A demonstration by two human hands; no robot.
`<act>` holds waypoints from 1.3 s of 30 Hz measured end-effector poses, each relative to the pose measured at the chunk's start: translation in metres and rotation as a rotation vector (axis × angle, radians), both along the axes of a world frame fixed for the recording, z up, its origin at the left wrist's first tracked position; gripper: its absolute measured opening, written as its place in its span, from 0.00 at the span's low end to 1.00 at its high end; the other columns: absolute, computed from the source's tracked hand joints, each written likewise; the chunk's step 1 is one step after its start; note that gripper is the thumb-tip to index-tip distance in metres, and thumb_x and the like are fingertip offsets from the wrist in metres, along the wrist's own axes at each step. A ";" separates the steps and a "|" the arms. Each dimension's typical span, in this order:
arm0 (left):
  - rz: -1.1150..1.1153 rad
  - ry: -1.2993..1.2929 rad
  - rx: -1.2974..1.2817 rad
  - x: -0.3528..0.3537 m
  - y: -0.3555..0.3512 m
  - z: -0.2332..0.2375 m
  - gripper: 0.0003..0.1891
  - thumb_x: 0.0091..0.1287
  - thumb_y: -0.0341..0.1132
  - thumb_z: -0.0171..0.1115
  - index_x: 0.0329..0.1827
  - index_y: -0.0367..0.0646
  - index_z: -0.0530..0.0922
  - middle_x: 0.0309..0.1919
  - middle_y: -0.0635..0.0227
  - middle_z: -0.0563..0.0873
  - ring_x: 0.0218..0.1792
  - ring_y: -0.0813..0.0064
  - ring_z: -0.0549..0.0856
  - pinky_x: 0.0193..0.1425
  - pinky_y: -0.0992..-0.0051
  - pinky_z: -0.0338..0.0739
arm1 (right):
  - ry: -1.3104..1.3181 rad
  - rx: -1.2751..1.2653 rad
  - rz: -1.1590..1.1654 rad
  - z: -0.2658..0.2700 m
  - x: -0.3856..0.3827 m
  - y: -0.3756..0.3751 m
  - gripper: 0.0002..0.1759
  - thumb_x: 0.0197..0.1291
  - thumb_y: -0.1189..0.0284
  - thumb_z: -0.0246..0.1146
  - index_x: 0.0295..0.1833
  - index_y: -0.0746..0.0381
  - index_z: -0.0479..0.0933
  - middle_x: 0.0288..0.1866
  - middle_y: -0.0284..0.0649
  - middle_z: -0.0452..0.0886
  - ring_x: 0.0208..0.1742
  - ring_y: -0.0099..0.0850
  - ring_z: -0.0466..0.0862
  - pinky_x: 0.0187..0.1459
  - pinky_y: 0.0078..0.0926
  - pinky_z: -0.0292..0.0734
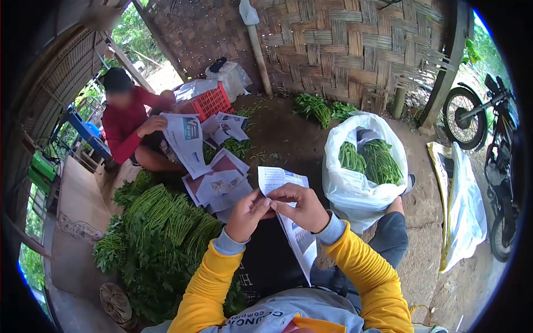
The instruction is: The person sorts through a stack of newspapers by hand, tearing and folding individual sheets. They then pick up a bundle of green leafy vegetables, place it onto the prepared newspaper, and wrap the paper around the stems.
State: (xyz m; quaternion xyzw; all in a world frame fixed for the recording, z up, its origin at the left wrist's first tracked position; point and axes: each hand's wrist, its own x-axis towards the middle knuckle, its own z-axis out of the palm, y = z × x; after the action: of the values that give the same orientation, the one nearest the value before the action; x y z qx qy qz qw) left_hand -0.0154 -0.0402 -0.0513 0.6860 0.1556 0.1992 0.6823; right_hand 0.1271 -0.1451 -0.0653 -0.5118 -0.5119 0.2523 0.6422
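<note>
The sheet (288,222) held near is thin matt printed paper. The sack (355,188) at right is glossy white plastic; the far wall (355,44) is rough woven bamboo, and the crate (212,101) is red plastic.

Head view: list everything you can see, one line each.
printed sheet: 1, white, pinched in both hands
loose sheets: several, white and red, floor centre
green stalks: 1 big pile, green, floor left
plastic bag: 1, white, right of the hands
green bundles: 2, green, inside the bag
crate: 1, red, back, left of centre
co-worker: 1, red top, seated back left
motorbike: 1, dark, far right
left hand: 1, yellow sleeve, on the sheet
right hand: 1, yellow sleeve, on the sheet
</note>
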 end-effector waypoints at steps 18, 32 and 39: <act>0.077 0.146 0.036 -0.044 -0.021 -0.010 0.17 0.73 0.35 0.49 0.59 0.33 0.71 0.46 0.64 0.81 0.46 0.77 0.81 0.47 0.77 0.81 | 0.330 -0.118 0.311 -0.039 -0.031 -0.008 0.18 0.56 0.71 0.68 0.51 0.67 0.77 0.41 0.35 0.81 0.44 0.22 0.79 0.49 0.22 0.75; 0.004 0.187 0.045 -0.032 -0.011 -0.031 0.16 0.68 0.26 0.48 0.59 0.32 0.71 0.45 0.64 0.81 0.45 0.78 0.81 0.47 0.76 0.79 | 0.408 -0.204 0.259 -0.049 -0.012 -0.015 0.12 0.58 0.76 0.59 0.47 0.68 0.78 0.37 0.32 0.81 0.37 0.18 0.77 0.43 0.17 0.73; 0.283 0.091 0.700 -0.006 -0.011 -0.008 0.20 0.60 0.21 0.49 0.57 0.36 0.73 0.47 0.49 0.83 0.49 0.57 0.83 0.50 0.71 0.76 | 0.120 -0.177 0.217 -0.046 -0.012 -0.021 0.08 0.57 0.80 0.57 0.42 0.70 0.77 0.32 0.32 0.79 0.34 0.17 0.75 0.39 0.16 0.72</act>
State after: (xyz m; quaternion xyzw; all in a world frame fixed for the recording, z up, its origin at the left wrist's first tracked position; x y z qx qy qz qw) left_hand -0.0215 -0.0515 -0.0594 0.8575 0.2017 0.3018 0.3646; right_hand 0.1154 -0.1664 -0.1117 -0.4921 -0.5007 0.3946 0.5929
